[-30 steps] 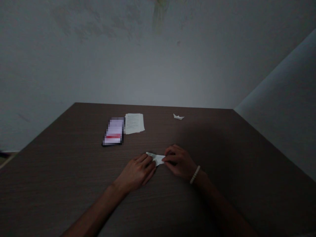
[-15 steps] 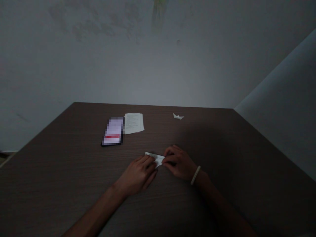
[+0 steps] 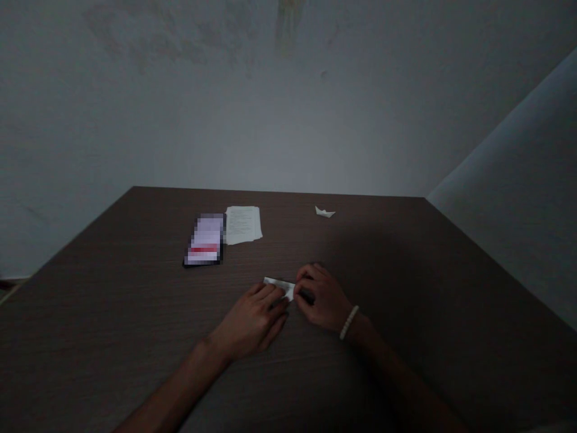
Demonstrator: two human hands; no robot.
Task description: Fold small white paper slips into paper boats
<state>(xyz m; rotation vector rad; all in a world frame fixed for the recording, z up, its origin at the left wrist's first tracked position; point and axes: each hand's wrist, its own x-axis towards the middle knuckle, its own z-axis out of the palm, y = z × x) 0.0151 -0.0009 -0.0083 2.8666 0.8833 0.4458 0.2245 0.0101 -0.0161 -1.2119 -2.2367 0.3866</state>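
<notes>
A folded strip of white paper (image 3: 278,286) lies flat on the dark wood table (image 3: 383,252), held between both hands. My left hand (image 3: 251,320) presses on its left part, with the fingertips over the paper. From the other side, my right hand (image 3: 320,297) grips its right end, and the fingers hide that end. A pale beaded bracelet (image 3: 348,322) circles my right wrist. The paper's underside is hidden.
A small white paper boat (image 3: 325,211) sits near the far edge of the table. Further left lie a sheet of printed paper (image 3: 243,225) and a phone (image 3: 204,240) with a blurred screen. Walls rise behind the table and to its right.
My right hand has shifted slightly left along the paper, closing the gap between my hands and covering more of the strip. The view has tilted slightly.
</notes>
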